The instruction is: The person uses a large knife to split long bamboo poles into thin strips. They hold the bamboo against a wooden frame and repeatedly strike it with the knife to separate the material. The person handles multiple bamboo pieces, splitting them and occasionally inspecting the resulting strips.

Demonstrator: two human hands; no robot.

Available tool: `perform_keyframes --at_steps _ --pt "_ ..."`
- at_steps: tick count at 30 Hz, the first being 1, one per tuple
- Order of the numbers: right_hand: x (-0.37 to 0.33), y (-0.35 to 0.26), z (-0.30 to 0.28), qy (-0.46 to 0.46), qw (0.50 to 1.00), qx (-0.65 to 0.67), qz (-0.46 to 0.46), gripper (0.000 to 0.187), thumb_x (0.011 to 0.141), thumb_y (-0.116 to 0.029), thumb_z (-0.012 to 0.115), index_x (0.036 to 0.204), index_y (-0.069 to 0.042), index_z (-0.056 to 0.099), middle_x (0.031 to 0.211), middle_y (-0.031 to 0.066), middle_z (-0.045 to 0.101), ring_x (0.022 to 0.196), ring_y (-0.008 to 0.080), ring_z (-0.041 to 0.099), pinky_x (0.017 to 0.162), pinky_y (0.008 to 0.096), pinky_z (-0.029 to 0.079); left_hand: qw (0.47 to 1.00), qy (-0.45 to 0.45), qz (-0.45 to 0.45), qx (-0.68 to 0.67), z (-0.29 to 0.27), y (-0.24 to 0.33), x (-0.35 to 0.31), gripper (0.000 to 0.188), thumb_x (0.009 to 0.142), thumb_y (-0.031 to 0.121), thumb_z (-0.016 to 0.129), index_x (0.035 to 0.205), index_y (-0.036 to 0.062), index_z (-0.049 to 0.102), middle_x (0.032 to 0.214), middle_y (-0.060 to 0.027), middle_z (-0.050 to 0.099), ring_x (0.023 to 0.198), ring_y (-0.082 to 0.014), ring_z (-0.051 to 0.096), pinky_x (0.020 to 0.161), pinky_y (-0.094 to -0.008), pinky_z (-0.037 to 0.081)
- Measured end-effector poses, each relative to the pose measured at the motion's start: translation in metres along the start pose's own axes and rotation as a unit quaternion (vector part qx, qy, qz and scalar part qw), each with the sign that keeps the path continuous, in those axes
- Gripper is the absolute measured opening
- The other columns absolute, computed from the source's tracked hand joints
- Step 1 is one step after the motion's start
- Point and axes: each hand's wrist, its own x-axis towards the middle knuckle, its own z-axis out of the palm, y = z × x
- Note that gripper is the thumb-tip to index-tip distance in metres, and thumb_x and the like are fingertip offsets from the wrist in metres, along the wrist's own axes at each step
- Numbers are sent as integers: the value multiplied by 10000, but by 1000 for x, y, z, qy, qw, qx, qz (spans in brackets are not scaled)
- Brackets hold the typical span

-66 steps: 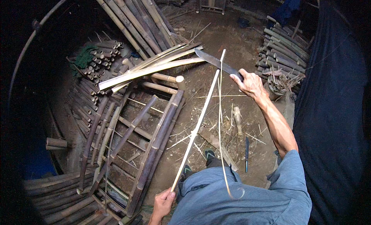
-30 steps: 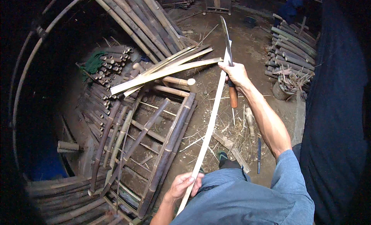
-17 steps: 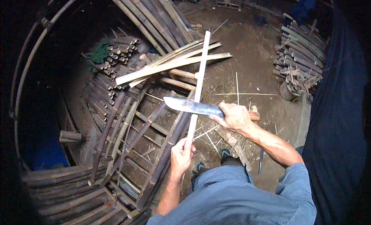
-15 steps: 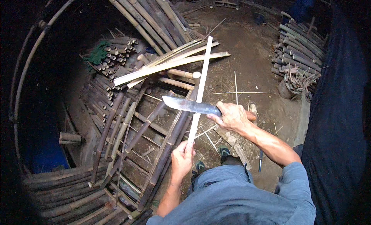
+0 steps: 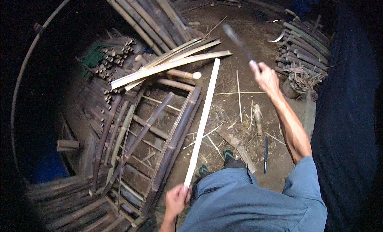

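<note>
My left hand is closed on the lower end of a long, pale split bamboo strip, low in front of my body. The strip slants up and away, its far end just below a pile of other split strips. My right hand grips a machete by its handle, farther out to the right. Motion blurs the blade, which points away and is apart from the strip. A thin, curled pale shaving shows in front of the stacked poles at the far right.
A bamboo frame with rungs stands left of the strip. Bamboo poles are stacked at left, far back and right. On the littered ground lie a dark, narrow tool, a flat board and a short bamboo piece.
The machete has left the strip and swung away, up and to the right. My left hand has drawn the strip lower and toward me. The curled shaving has appeared at the right.
</note>
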Motion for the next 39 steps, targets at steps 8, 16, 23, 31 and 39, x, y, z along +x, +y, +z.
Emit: perform_keyframes --at_steps 8,16,23,31,39 --pt "-141 -56 65 -95 964 38 -244 496 856 -570 594 882 -76 567 688 178 642 631 361 660 555 482 513 997 -6 11 -70 27 39 65 239 999 190 497 1028 -10 626 648 13 535 491 -52 439 431 -211 352" --pt "-64 -39 39 -10 991 18 -130 596 887 -638 486 844 -55 606 723 212 664 718 390 676 629 507 524 1000 -25 -13 9 24 40 15 255 1005 194 473 1016 -3 636 613 14 516 498 -53 441 463 -215 368" --pt "-61 -49 26 -65 982 -35 -174 577 874 -627 526 895 -54 589 726 211 659 692 387 671 625 494 527 995 -26 -30 -92 11 17 -8 285 1003 200 489 1051 -34 645 615 3 528 511 -56 437 454 -217 342" --pt "-5 -19 -16 -7 1000 20 -17 606 933 -584 464 883 0 620 736 207 645 736 360 657 650 453 488 997 -37 -16 -63 -4 10 -18 270 991 181 501 1045 -42 643 609 -5 543 497 -59 446 443 -220 347" --pt "-138 -68 42 -162 951 26 -261 510 874 -551 586 834 -46 522 649 195 605 642 414 636 584 498 502 996 35 82 -15 30 45 53 237 991 178 504 1014 -17 636 668 -1 562 540 -56 472 477 -222 379"
